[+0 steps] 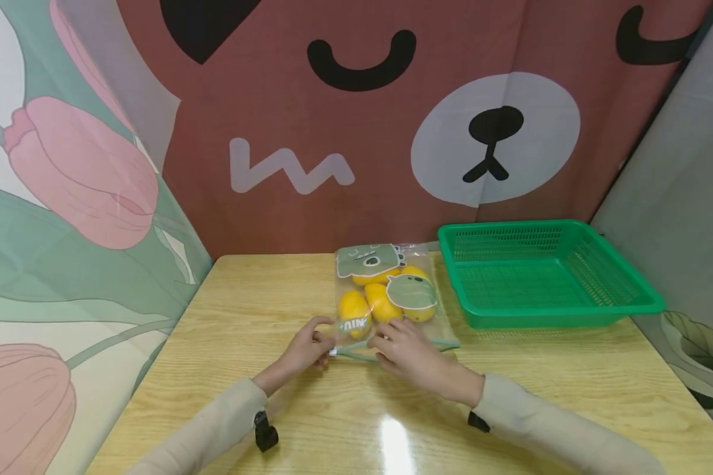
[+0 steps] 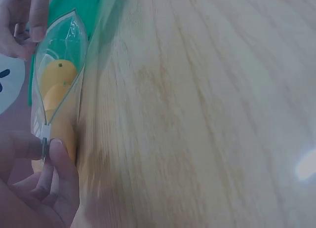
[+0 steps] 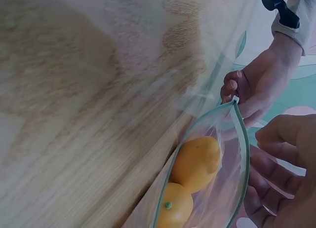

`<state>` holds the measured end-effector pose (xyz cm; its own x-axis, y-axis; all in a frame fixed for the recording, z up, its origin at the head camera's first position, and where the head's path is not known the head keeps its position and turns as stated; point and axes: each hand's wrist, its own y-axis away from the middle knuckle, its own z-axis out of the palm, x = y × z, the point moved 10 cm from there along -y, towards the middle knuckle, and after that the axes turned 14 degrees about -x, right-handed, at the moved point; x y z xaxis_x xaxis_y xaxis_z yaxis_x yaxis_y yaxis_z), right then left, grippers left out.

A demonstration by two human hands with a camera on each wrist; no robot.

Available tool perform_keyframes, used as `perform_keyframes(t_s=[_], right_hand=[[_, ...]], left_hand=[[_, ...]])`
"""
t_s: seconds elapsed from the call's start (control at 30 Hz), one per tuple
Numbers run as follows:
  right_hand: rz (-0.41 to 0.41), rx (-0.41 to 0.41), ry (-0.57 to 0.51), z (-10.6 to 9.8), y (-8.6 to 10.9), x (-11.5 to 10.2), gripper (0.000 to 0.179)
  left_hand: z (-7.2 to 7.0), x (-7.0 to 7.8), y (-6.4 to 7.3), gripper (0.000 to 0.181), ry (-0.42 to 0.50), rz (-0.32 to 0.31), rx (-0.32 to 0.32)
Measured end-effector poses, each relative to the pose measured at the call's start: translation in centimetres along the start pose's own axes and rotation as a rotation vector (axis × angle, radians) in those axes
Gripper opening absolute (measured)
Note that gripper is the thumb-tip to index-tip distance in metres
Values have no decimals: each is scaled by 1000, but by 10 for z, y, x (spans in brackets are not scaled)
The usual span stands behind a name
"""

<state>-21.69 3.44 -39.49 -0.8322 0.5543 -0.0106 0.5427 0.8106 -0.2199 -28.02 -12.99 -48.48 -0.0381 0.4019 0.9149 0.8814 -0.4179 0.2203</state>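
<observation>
A clear zip bag [image 1: 445, 324] with green cartoon prints lies on the table, holding several yellow, lemon-like fruits [image 1: 383, 303]. Its mouth, edged in green, gapes towards the person. At the bag's left corner, my left hand [image 1: 305, 344] pinches the white zip slider [image 2: 46, 132] between thumb and fingers. My right hand [image 1: 412, 356] is at the middle of the mouth, fingers loosely bent beside the upper rim. In the right wrist view its thumb stands apart from the fingers, with no bag edge pinched between them. Whether the fingertips touch the film is hard to tell.
A green plastic basket [image 1: 561, 316] with mesh walls stands to the right of the bag. Behind the wooden table [image 1: 249, 290] hangs a brown cartoon-bear cloth [image 1: 297, 218]. Dark straps circle both sleeves at the wrists.
</observation>
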Motion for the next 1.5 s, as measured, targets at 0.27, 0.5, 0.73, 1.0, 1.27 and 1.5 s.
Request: perform_keyframes(t_s=[0.27,0.5,0.73,1.0,1.27,1.5], right_hand=[[-11,-22,10,8,-9,-5,25],[-31,-15,42,17,-15,-13,25],[-48,11,34,19,-22,-16,25],[-79,40,47,22,-28,-22,22],[-66,3,44,31,-34,-24,22],[-60,18,94,33,-40,-29,23]], left_hand=[[0,0,1,46,32,-8,8],[2,21,12,45,31,-15,-2],[1,9,7,44,36,-17,12],[-1,-3,2,44,59,-37,11],[-1,1,4,43,10,-8,24],[-3,4,4,41,-76,5,49]])
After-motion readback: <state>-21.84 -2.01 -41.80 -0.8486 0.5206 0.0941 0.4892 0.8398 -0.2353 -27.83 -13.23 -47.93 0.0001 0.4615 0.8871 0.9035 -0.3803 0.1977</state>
